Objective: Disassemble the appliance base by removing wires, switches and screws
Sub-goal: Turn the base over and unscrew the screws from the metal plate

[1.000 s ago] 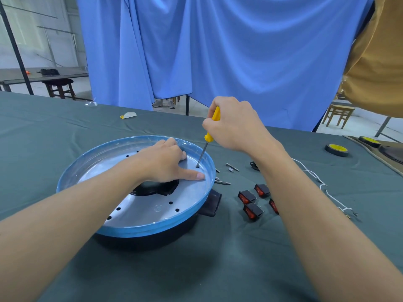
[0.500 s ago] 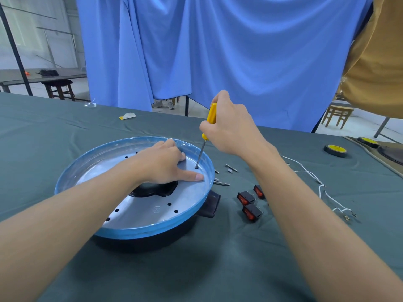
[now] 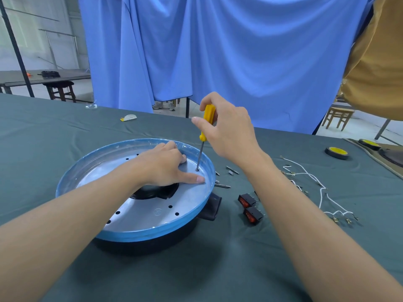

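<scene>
Likely stiff and slick, the base (image 3: 139,214) lies under the open left hand (image 3: 162,165); the right hand (image 3: 229,131) grips the screwdriver (image 3: 208,112).

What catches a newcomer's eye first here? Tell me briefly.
The round blue-rimmed appliance base sits at centre, with the left hand resting on it. Just above, the right hand grips a yellow screwdriver, tip set on a screw near the far-right edge. Right of the base lie red switches and white wires.

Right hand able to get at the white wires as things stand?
Probably not yet: the right hand grips the screwdriver, its tip set on the base plate. The wires lie uncovered right of that forearm.
</scene>
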The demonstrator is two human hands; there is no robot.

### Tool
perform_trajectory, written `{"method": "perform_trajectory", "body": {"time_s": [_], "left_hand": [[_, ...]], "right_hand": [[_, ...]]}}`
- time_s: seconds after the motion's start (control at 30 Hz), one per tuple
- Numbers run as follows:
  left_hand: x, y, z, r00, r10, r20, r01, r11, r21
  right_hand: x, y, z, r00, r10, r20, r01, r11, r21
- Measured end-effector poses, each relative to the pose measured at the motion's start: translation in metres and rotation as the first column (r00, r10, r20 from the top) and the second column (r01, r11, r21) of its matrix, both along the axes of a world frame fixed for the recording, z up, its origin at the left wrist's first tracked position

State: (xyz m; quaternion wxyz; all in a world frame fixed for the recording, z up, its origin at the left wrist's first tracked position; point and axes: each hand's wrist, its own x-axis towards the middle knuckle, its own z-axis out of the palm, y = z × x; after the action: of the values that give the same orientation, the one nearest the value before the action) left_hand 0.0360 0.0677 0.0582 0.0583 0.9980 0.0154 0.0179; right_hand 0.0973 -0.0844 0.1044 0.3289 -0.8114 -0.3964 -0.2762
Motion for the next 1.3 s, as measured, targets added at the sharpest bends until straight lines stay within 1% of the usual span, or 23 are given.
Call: {"method": "perform_trajectory", "body": {"time_s": [0.03, 0.13, 0.17, 0.27, 0.37, 0.43, 0.57, 0.7, 0.73, 0.83, 0.87, 0.93, 1.07, 1.13, 1.23, 1.3], "left_hand": [[0.000, 0.000, 0.000, 1.000, -0.001, 0.002, 0.001, 1.000, -0.001], [-0.001, -0.001, 0.000, 1.000, 0.002, 0.009, -0.002, 1.000, -0.007], [-0.001, -0.001, 0.000, 1.000, 0.003, 0.010, -0.003, 1.000, -0.007], [-0.002, -0.001, 0.001, 1.000, 0.000, 0.013, 0.001, 1.000, -0.013], [-0.003, -0.003, 0.000, 1.000, -0.002, 0.011, 0.002, 1.000, -0.016], [-0.003, -0.003, 0.001, 1.000, 0.008, 0.003, -0.008, 1.000, -0.015], [-0.001, -0.002, -0.001, 1.000, 0.020, 0.003, -0.020, 1.000, -0.008], [0.000, -0.002, -0.002, 1.000, 0.012, 0.022, -0.012, 1.000, -0.011], [0.000, -0.002, -0.002, 1.000, 0.010, 0.026, -0.010, 1.000, -0.010], [-0.001, -0.001, -0.001, 1.000, 0.001, 0.031, -0.001, 1.000, -0.014], [-0.001, -0.001, -0.001, 1.000, 0.002, 0.025, -0.002, 1.000, -0.015], [-0.001, -0.001, -0.001, 1.000, 0.008, 0.015, -0.008, 1.000, -0.017], [0.001, -0.001, -0.002, 1.000, 0.006, 0.024, -0.006, 1.000, -0.002], [0.000, 0.000, -0.003, 1.000, 0.006, 0.025, -0.006, 1.000, -0.004], [0.000, 0.000, -0.001, 1.000, 0.008, 0.011, -0.008, 1.000, -0.005], [0.000, -0.001, 0.000, 1.000, 0.002, 0.010, -0.002, 1.000, 0.000]], "right_hand": [[0.000, 0.000, 0.001, 1.000, -0.008, -0.019, 0.008, 1.000, -0.003], [0.000, 0.000, 0.003, 0.983, 0.067, -0.172, -0.065, 0.998, 0.016], [-0.001, 0.000, 0.003, 0.980, 0.070, -0.185, -0.070, 0.998, 0.005], [-0.001, 0.002, 0.001, 0.987, 0.057, -0.148, -0.061, 0.998, -0.027], [0.003, 0.000, 0.001, 0.998, -0.045, -0.049, 0.041, 0.996, -0.081], [0.004, -0.001, 0.002, 0.998, -0.054, -0.042, 0.050, 0.995, -0.081], [-0.001, -0.001, 0.004, 0.987, 0.040, -0.159, -0.044, 0.999, -0.026], [-0.004, -0.001, 0.005, 0.959, 0.003, -0.283, -0.006, 1.000, -0.009], [-0.004, -0.001, 0.004, 0.961, -0.024, -0.277, 0.018, 1.000, -0.026], [-0.004, -0.001, 0.003, 0.972, -0.149, -0.180, 0.134, 0.987, -0.094], [-0.004, -0.001, 0.003, 0.974, -0.167, -0.156, 0.153, 0.983, -0.101], [-0.004, -0.001, 0.003, 0.977, -0.162, -0.138, 0.148, 0.983, -0.104], [-0.007, -0.002, 0.007, 0.972, -0.152, -0.182, 0.130, 0.984, -0.125], [-0.007, -0.002, 0.007, 0.966, -0.189, -0.176, 0.164, 0.976, -0.144], [-0.005, -0.003, 0.006, 0.956, -0.272, -0.109, 0.254, 0.955, -0.154], [-0.002, -0.003, 0.006, 0.960, -0.264, -0.096, 0.249, 0.957, -0.148]]}}
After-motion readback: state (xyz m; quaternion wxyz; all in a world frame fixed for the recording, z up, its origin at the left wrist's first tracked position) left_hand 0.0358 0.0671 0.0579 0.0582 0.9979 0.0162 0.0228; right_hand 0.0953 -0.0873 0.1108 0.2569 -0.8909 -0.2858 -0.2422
